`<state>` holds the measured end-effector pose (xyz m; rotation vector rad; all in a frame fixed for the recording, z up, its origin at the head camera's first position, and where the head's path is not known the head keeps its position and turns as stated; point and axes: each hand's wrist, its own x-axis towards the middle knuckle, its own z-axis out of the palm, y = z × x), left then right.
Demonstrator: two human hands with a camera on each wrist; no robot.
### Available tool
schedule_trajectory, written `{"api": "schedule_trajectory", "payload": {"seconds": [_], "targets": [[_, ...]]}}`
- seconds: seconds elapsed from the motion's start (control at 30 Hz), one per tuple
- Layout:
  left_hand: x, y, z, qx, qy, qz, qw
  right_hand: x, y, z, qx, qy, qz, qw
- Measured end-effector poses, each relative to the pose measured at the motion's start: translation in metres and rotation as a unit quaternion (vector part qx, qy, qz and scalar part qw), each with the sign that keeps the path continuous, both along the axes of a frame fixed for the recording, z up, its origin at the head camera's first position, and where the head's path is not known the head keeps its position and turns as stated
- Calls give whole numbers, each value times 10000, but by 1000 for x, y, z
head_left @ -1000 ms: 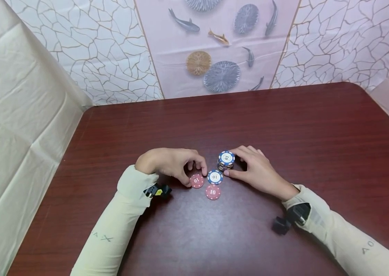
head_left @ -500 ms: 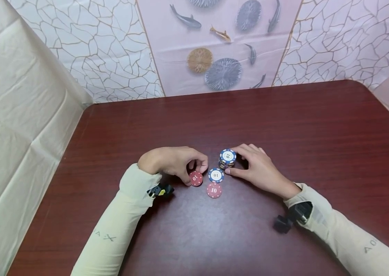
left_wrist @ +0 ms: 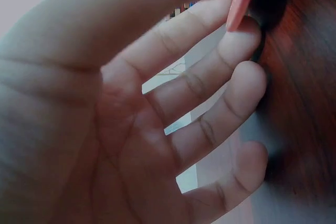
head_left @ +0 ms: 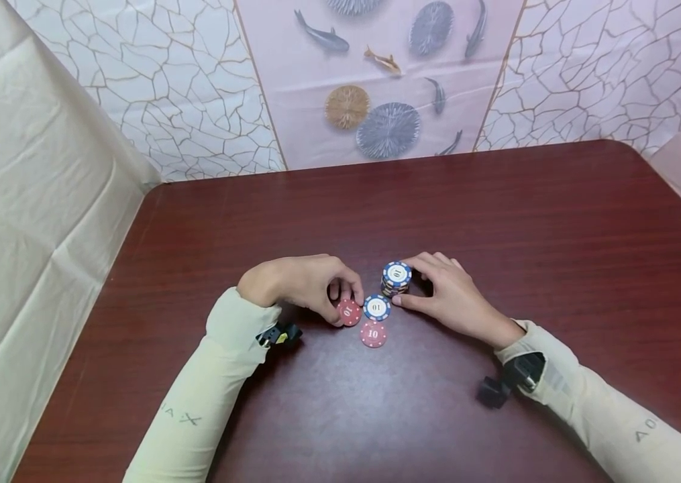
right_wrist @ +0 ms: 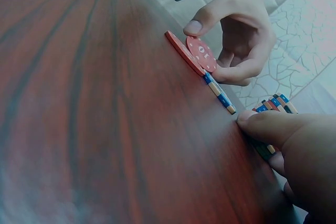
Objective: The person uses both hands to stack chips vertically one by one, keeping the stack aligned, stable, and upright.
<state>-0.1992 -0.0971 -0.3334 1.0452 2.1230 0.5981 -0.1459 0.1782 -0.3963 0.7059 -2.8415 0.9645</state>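
In the head view my left hand [head_left: 310,285] pinches a red poker chip [head_left: 349,312] marked 10 between thumb and index finger. The right wrist view has that chip [right_wrist: 201,54] tilted up off the table, its lower edge near the flat chips. In the left wrist view only a thin red edge of it [left_wrist: 240,10] shows. My right hand [head_left: 451,298] grips a short stack of poker chips [head_left: 396,276], blue and white on top, thumb in front and fingers behind. Between the hands lie a blue-and-white chip [head_left: 377,308] and a second red chip [head_left: 373,334], flat.
A dark red-brown wooden table [head_left: 364,416] bears everything. Patterned cloth [head_left: 388,131] hangs behind its far edge, and pale cloth [head_left: 32,221] covers the left side. Each wrist wears a small black camera, such as the right one [head_left: 494,392].
My left thumb and index finger have closed on the red chip and tilted it up from the table, then carried it slightly right toward the blue-and-white chip. The right hand stays at the stack.
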Motion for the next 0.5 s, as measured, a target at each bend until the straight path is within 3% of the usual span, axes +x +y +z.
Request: {"api": "schedule_trajectory", "payload": {"seconds": [0.5], "targets": [[-1,-2,-3,150,278,62,9995,1,-1,-1,-26,-34,-28,10000]]}}
